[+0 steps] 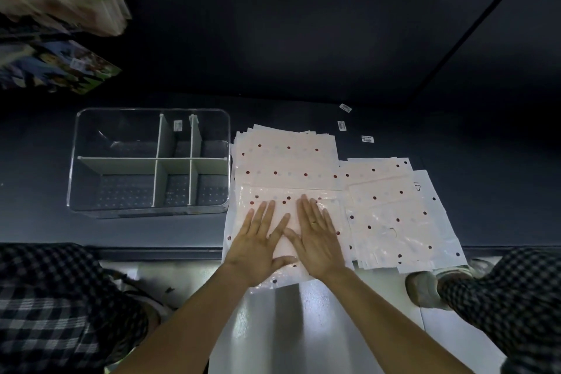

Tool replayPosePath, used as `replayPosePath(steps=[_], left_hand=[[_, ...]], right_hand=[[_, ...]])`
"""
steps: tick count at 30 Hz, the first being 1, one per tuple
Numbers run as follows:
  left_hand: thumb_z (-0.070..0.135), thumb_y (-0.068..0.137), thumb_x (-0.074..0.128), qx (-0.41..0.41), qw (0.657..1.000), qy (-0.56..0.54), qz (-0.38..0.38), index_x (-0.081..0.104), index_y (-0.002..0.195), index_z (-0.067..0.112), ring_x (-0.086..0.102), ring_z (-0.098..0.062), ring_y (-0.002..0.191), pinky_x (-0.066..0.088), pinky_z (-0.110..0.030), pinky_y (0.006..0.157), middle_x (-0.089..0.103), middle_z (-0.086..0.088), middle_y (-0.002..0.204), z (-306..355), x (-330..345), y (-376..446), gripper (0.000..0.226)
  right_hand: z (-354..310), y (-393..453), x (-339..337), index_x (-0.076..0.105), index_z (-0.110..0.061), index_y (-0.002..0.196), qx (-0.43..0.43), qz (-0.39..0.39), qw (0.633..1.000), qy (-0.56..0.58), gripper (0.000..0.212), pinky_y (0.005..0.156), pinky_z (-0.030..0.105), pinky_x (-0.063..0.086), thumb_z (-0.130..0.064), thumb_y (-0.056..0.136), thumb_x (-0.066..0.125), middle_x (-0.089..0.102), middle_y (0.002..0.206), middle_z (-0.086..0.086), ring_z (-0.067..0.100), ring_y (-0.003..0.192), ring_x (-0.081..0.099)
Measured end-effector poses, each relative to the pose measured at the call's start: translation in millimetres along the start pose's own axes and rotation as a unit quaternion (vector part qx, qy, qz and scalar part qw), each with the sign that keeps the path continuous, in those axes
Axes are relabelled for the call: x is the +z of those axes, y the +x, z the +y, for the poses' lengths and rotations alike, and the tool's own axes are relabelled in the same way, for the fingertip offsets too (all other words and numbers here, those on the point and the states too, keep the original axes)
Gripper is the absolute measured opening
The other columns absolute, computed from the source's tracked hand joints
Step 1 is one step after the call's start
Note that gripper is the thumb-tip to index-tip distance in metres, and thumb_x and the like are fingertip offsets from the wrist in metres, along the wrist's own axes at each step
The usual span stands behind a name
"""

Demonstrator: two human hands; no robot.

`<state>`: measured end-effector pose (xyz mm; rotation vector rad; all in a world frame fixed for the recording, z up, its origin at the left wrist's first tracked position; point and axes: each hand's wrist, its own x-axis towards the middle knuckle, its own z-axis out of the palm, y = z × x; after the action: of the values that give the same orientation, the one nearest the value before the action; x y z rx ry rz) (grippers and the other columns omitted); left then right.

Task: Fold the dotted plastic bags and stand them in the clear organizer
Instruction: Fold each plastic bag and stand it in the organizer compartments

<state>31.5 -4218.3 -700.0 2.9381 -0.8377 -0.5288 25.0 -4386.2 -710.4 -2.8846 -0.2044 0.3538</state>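
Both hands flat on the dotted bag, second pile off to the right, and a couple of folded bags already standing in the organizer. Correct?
Not quite. The head view shows the clear organizer holding no bags; only its white dividers are inside. The rest stands: the left hand and right hand lie flat on the dotted bag, and the second pile sits to the right.

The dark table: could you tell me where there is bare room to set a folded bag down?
Bare table lies left of and before the clear organizer, and behind the bag stacks. Right of the organizer it is crowded: both hands press bags there.
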Motion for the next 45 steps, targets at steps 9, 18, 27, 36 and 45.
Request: replayPosePath(steps=[9,18,27,36,45], left_hand=[[0.07,0.084,-0.001,-0.084,0.996,-0.014,-0.009,-0.029,0.141,0.021,-0.03,-0.027,0.138,-0.017,-0.042,0.115,-0.032,-0.012,0.15,-15,-5,-15,0.08],[0.062,0.093,0.027,-0.108,0.992,-0.059,-0.013,0.019,0.148,0.03,-0.004,-0.03,0.146,-0.005,-0.052,0.115,-0.002,-0.013,0.159,2,-37,-3,0.064],[0.014,0.096,0.051,-0.148,0.827,-0.517,0.163,0.058,0.068,0.012,0.044,-0.021,0.062,0.033,-0.026,0.058,0.048,-0.005,0.061,17,-100,-10,0.028],[0.014,0.098,0.049,-0.182,0.548,-0.811,0.095,0.068,0.1,0.006,0.07,-0.021,0.088,0.057,-0.025,0.069,0.073,-0.009,0.097,13,-140,-39,0.02],[0.008,0.089,0.062,-0.165,0.63,-0.754,0.085,0.068,0.097,0.001,0.07,-0.016,0.08,0.055,-0.021,0.065,0.073,-0.007,0.092,1,-151,-64,0.012]], right_hand=[[38,-14,-29,0.002,-0.012,0.15,0.006,-0.03,1.0,-0.004,0.076,0.115,0.021,-0.005,-0.054,0.095,0.034,-0.013,0.155,-0.001,0.009,0.143,-0.014],[55,5,-78,0.05,-0.019,0.13,-0.136,-0.03,0.972,-0.187,0.043,0.104,0.03,0.031,-0.007,0.089,0.044,0.055,0.131,0.005,0.023,0.124,0.045],[9,5,-159,0.046,-0.03,0.132,0.003,0.185,0.931,0.314,0.05,0.091,0.017,0.036,-0.025,0.087,0.065,0.047,0.127,-0.015,0.002,0.115,0.039],[-36,-22,-155,0.064,-0.008,0.111,0.123,-0.064,0.792,0.594,0.033,0.087,0.032,0.053,-0.034,0.096,0.051,0.07,0.103,0.005,0.017,0.093,0.065],[-42,-36,-168,0.07,-0.024,0.058,0.067,-0.059,0.799,0.594,0.032,0.065,0.018,0.054,-0.015,0.088,0.064,0.069,0.066,-0.009,0.008,0.071,0.068]])
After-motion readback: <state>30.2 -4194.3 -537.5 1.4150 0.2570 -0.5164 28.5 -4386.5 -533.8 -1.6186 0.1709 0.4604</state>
